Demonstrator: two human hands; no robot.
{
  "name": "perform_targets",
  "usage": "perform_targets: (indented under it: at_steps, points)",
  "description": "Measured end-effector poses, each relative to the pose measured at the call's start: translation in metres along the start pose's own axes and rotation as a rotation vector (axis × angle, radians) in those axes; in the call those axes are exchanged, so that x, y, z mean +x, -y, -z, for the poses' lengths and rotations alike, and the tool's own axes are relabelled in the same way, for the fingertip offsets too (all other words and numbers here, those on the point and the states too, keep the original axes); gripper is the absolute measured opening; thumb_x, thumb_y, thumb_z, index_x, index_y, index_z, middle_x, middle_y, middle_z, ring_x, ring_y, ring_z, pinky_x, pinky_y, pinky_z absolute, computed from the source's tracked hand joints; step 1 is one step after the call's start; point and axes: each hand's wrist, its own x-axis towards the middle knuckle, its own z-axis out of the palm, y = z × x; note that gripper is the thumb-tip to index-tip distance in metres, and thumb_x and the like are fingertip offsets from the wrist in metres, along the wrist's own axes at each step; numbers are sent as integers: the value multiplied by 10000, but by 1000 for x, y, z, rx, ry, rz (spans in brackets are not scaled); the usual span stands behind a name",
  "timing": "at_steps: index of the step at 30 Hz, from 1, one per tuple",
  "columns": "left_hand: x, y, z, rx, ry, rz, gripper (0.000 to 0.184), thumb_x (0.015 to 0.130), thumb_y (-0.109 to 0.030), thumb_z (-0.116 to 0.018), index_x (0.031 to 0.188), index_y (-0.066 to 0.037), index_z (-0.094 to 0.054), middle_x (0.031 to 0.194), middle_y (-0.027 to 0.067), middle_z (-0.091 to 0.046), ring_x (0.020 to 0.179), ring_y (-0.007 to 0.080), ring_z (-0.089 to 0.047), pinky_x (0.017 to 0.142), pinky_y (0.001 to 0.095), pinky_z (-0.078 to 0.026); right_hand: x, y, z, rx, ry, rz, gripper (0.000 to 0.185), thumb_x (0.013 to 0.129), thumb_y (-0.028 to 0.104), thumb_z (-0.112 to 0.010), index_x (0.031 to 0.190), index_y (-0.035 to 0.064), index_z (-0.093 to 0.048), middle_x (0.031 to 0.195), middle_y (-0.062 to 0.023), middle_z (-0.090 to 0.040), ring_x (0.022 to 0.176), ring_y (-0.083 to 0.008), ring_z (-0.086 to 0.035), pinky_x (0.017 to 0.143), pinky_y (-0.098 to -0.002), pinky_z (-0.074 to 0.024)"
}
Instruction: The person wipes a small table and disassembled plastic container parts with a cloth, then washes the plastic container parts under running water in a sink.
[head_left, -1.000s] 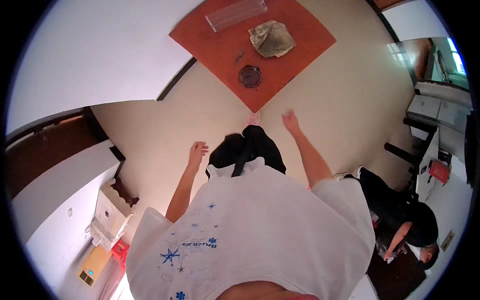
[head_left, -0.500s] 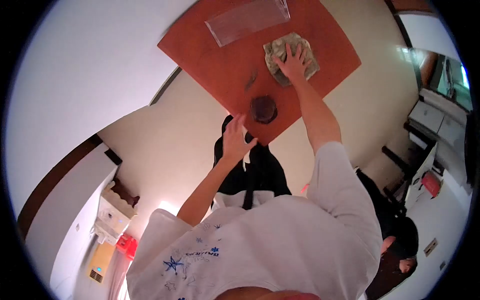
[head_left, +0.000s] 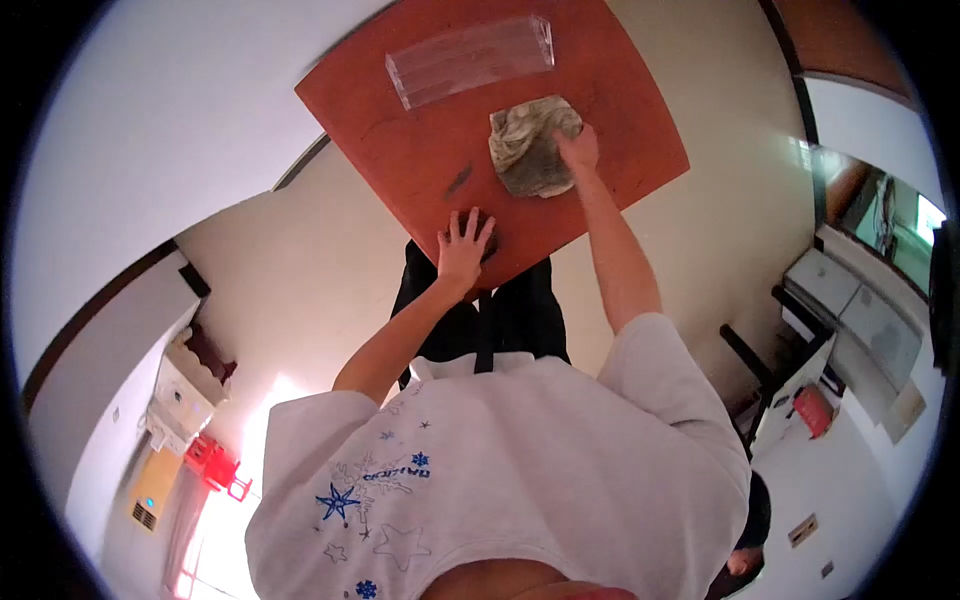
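Observation:
A crumpled, mottled grey-beige cloth [head_left: 530, 150] lies on the red-brown table [head_left: 400, 150]. My right hand [head_left: 580, 150] is closed at the cloth's right edge, fingers curled onto the fabric. Near the table's front corner, my left hand [head_left: 464, 250] lies over a dark round object [head_left: 488, 240], fingers spread across its top. Most of that object is hidden beneath the hand, and its kind cannot be made out. Between it and the cloth is a small dark mark or scrap [head_left: 460, 179] on the tabletop.
A clear plastic tray or box [head_left: 470, 62] sits toward the table's far side. A large white surface [head_left: 180, 130] stands to the left. Another person [head_left: 748, 550] is at the lower right. A red stool [head_left: 215, 466] is at the lower left.
My left hand has moved from beside the table corner onto the dark round object. The right hand went from lying spread on the cloth to gripping its right edge. The view has shifted.

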Motion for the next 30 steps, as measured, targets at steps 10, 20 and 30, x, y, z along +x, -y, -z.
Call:
perform_targets:
  at_steps: [10,20,30]
  points:
    - [24,-42,-15,-3,-47,484,903,661,-266,-823,1426,-224,-344,1506,85,-242,1374,385,-230,997,633,-350,-75,0,117,367,-189,503,416,799,189,-724,1146,24,-564,1081,-149,-624,968,-327,-622,817,-433,-497]
    - [93,52,-9,-370,-537,982,471,866,-357,-619,1228,-73,-521,1249,190,-478,1189,374,-459,970,482,-402,6,-126,135,-368,230,868,538,871,374,-642,1308,98,-494,1261,-176,-534,1169,-350,-513,971,-465,-437]
    - [99,-17,-12,-332,-646,849,252,894,-205,-613,1100,-63,-592,1160,145,-511,1095,339,-507,895,473,-435,28,-144,130,-418,-186,757,742,906,501,-528,1490,124,-270,1542,-163,-212,1410,-383,-203,1137,-586,-159]
